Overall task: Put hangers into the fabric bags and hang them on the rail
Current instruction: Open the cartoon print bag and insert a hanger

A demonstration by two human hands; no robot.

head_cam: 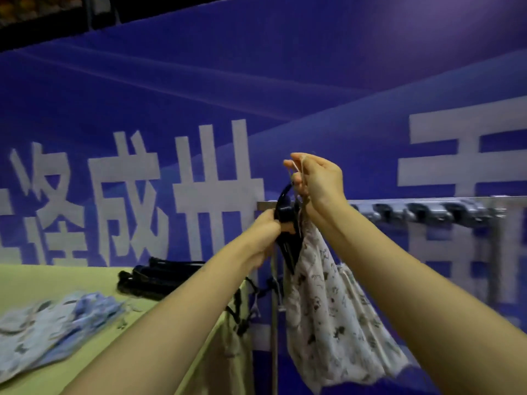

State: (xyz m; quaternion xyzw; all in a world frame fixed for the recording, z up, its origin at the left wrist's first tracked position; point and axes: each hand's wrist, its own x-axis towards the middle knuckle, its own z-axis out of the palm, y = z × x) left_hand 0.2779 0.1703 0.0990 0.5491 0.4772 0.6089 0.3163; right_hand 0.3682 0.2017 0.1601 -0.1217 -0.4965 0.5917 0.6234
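Two hands at the rail (pixel 427 201): left fingers (pixel 269 221) grip the black hanger (pixel 284 210); right fingers (pixel 302 160) pinch the drawstring (pixel 293 168) of the fabric bag (pixel 328 309).

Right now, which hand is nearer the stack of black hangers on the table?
Left. The left hand, gripping a hanger, is above and right of the stack; the right hand, pinching the bag drawstring, is higher and farther right.
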